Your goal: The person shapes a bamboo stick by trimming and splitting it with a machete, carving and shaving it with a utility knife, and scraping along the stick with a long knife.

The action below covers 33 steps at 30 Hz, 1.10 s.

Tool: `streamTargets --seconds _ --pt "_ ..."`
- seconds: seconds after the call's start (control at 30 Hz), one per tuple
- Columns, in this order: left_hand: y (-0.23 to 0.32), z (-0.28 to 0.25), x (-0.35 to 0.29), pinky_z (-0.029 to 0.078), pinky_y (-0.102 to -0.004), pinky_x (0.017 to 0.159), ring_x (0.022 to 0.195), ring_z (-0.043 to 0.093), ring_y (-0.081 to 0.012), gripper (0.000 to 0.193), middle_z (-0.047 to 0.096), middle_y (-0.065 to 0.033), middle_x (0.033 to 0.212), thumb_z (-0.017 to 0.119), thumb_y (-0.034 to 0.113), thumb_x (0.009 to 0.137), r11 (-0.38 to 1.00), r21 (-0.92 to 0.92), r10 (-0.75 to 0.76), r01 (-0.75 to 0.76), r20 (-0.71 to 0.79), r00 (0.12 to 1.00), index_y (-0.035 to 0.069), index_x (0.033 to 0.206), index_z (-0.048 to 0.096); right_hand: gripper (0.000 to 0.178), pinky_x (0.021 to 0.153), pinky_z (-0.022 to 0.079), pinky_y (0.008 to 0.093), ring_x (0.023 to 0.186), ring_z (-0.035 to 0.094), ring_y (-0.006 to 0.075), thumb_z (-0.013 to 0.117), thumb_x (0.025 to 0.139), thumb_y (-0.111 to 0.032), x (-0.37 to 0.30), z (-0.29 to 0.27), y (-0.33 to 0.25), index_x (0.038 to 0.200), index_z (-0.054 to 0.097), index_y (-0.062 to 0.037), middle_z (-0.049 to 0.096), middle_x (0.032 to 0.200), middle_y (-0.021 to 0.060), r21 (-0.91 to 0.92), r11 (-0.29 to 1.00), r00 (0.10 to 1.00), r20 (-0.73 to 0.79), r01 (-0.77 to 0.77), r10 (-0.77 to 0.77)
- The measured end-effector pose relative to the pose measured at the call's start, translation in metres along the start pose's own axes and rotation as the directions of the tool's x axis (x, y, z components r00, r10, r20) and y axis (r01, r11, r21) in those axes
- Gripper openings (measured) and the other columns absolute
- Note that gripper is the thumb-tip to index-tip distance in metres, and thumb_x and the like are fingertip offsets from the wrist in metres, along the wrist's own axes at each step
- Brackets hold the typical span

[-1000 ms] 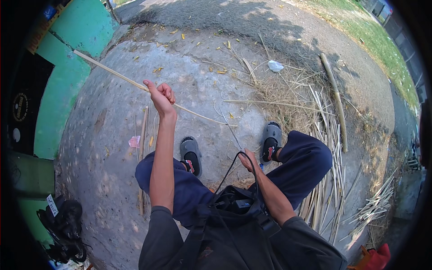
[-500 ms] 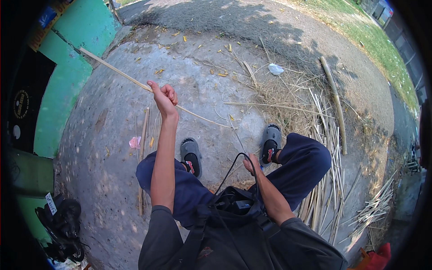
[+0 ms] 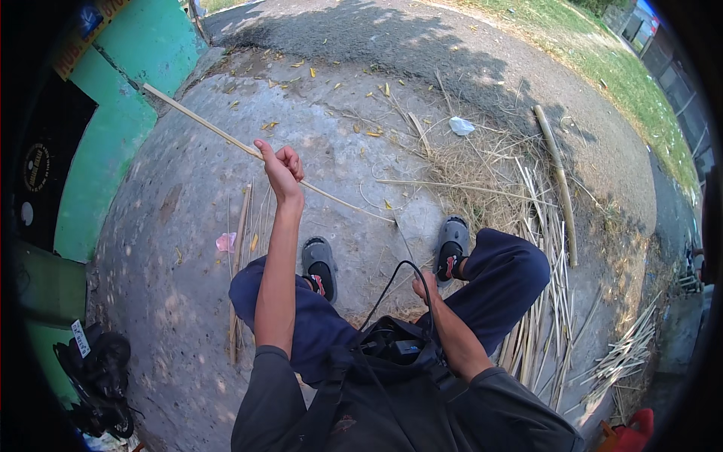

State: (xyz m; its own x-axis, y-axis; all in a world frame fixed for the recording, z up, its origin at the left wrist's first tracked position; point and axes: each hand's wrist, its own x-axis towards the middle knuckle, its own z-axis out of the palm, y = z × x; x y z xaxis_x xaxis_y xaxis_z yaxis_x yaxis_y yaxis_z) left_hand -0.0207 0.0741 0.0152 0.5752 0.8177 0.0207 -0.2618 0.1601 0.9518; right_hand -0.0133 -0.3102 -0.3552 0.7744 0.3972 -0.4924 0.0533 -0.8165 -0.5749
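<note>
My left hand (image 3: 284,172) is raised in front of my left knee, its fingers curled round a long pale bamboo strip (image 3: 203,122). One end of the strip points to the far left; the other, thinner part (image 3: 346,203) slants down to the right. By my right shin my right hand (image 3: 425,285) is closed on a thin, dark, blade-like tool (image 3: 404,239). Its far tip appears to meet the strip's thin end, though contact is hard to tell. A black cable (image 3: 392,277) loops in front of my right wrist and partly hides the grip.
Many split bamboo strips (image 3: 553,301) lie right of my right leg, with a shorter pile (image 3: 625,354) beyond. Shavings (image 3: 489,169), a pole (image 3: 556,177) and a white plastic scrap (image 3: 461,126) are ahead. Sticks (image 3: 241,256) and a pink scrap (image 3: 225,242) lie left.
My left hand and the bamboo strip have shifted slightly right and down in the picture. My right hand has moved slightly down, with the blade-like tool still in it.
</note>
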Motion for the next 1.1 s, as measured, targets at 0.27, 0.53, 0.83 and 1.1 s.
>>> streamTargets --seconds 0.27,0.53,0.83,1.1 --pt "0.001 0.003 -0.002 0.014 -0.0291 0.044 0.043 0.02 -0.0095 0.081 0.023 0.0052 0.051 0.024 0.087 0.096 1.0 0.013 0.014 -0.014 0.016 1.0 0.015 0.058 0.031 0.029 0.079 0.051 0.0546 0.1 0.067 0.0511 0.06 0.084 -0.014 -0.023 -0.004 -0.014 0.104 0.063 0.0066 0.064 0.095 0.0382 0.057 0.998 0.999 -0.031 0.017 -0.015" --pt "0.001 0.006 -0.005 0.016 -0.0279 0.045 0.044 0.022 -0.0088 0.083 0.027 0.0048 0.05 0.022 0.086 0.097 1.0 0.009 -0.007 0.006 0.045 0.999 0.015 0.057 0.033 0.022 0.082 0.055 0.0562 0.101 0.069 0.0508 0.063 0.091 -0.019 -0.021 -0.012 -0.014 0.103 0.07 -0.0024 0.071 0.099 0.0316 0.064 0.995 0.997 0.022 -0.082 0.08" --pt "0.01 0.0 -0.01 0.014 -0.0293 0.045 0.044 0.019 -0.0094 0.082 0.025 0.0051 0.051 0.023 0.087 0.097 0.996 -0.054 -0.068 0.073 0.079 0.995 0.014 0.059 0.033 0.026 0.088 0.055 0.0555 0.105 0.068 0.0509 0.06 0.086 -0.015 -0.024 -0.009 -0.005 0.103 0.072 0.0008 0.07 0.101 0.0334 -0.001 1.0 0.998 0.057 -0.031 0.031" --pt "0.099 -0.025 -0.023 0.016 -0.0309 0.051 0.05 0.018 -0.0109 0.08 0.021 0.0039 0.056 0.023 0.083 0.099 0.969 -0.161 0.199 -0.187 0.065 0.978 0.012 0.063 0.032 0.042 0.09 0.053 0.0529 0.103 0.069 0.0501 0.063 0.086 -0.031 -0.011 -0.011 -0.039 0.101 0.07 0.0084 0.07 0.101 0.0347 0.15 0.982 0.99 -0.066 -0.111 0.122"
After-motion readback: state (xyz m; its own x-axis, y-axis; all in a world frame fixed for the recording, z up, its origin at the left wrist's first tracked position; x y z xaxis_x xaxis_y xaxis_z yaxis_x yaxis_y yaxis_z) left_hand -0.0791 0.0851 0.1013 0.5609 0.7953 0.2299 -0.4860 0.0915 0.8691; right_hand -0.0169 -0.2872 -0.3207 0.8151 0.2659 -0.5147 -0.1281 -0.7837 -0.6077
